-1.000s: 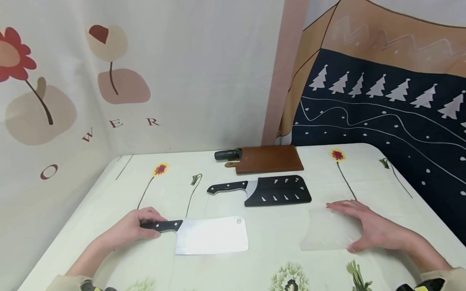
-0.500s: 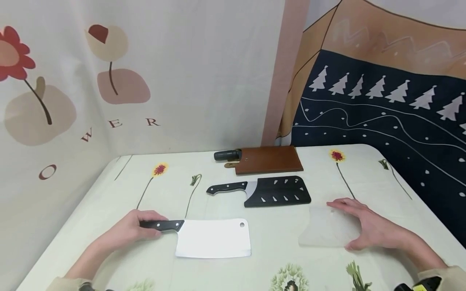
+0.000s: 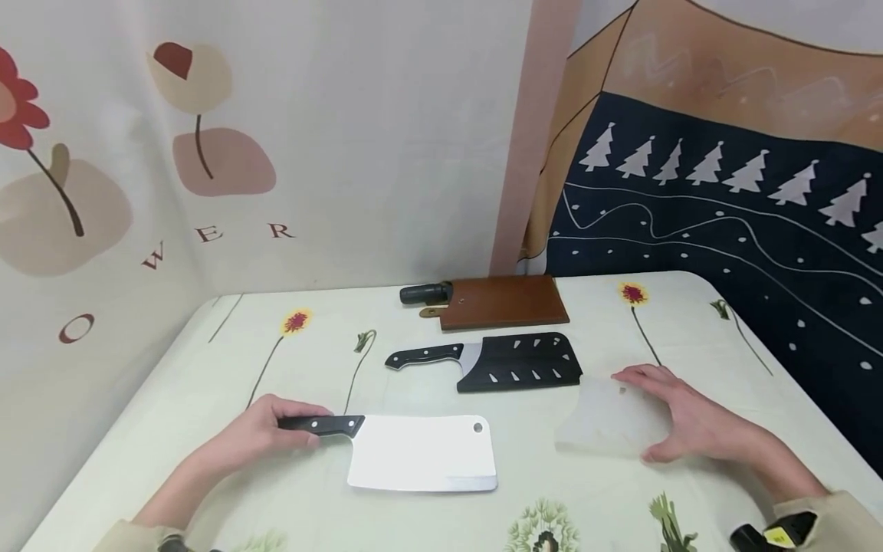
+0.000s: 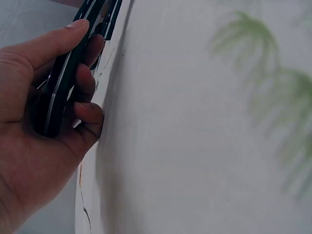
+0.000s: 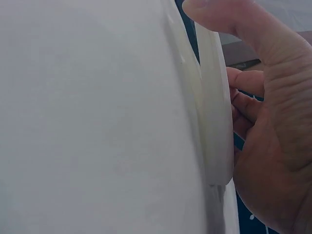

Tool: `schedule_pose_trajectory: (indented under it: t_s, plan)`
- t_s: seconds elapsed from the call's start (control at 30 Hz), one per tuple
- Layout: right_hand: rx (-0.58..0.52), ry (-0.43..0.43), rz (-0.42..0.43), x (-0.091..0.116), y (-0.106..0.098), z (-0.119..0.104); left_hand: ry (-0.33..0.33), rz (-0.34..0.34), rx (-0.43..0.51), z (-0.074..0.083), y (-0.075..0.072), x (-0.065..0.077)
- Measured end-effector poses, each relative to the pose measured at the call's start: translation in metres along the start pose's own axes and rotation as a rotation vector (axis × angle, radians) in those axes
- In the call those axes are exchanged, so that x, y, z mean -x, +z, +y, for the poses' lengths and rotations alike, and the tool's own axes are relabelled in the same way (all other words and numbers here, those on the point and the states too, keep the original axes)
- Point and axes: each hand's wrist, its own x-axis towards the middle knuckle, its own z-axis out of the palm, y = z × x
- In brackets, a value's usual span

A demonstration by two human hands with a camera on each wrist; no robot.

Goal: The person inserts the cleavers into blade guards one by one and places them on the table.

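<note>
My left hand (image 3: 255, 433) grips a cleaver (image 3: 424, 452) by its black riveted handle, the bright blade pointing right. In the left wrist view the thumb and curled fingers wrap the handle (image 4: 61, 92). On the right, my right hand (image 3: 704, 418) holds a translucent whitish blade sheath (image 3: 610, 422) between thumb and fingers. The right wrist view shows the sheath (image 5: 217, 107) edge-on, raised a little off the cloth along its lower part. A gap separates the blade's tip end from the sheath.
Behind, a second cleaver (image 3: 424, 355) lies in a black slotted sheath (image 3: 520, 364). Farther back rests a brown leather sheath (image 3: 507, 303) with a dark handle (image 3: 424, 294) beside it. A flower-print cloth (image 3: 531, 468) covers the table; printed curtains (image 3: 386, 153) hang behind.
The left hand has moved the cleaver to the right. The right hand has brought the translucent sheath leftward and slightly away from me, so the gap between them is narrower.
</note>
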Motion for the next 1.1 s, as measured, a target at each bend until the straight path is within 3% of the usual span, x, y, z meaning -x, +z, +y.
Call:
schedule_pose_trajectory:
  t_s: [0.47,0.93,1.1]
  plan:
    - [0.041,-0.032,-0.025,-0.012,-0.01,-0.015,-0.06,0.036,0.062,0.022,0.009,-0.016]
    - [-0.003,-0.093,-0.047,-0.03,-0.006,-0.039,-0.143,0.211,0.115,0.026,0.014,-0.024]
    - [-0.016,-0.11,-0.073,-0.035,-0.003,-0.05,-0.16,0.242,0.124,0.025,0.017,-0.026]
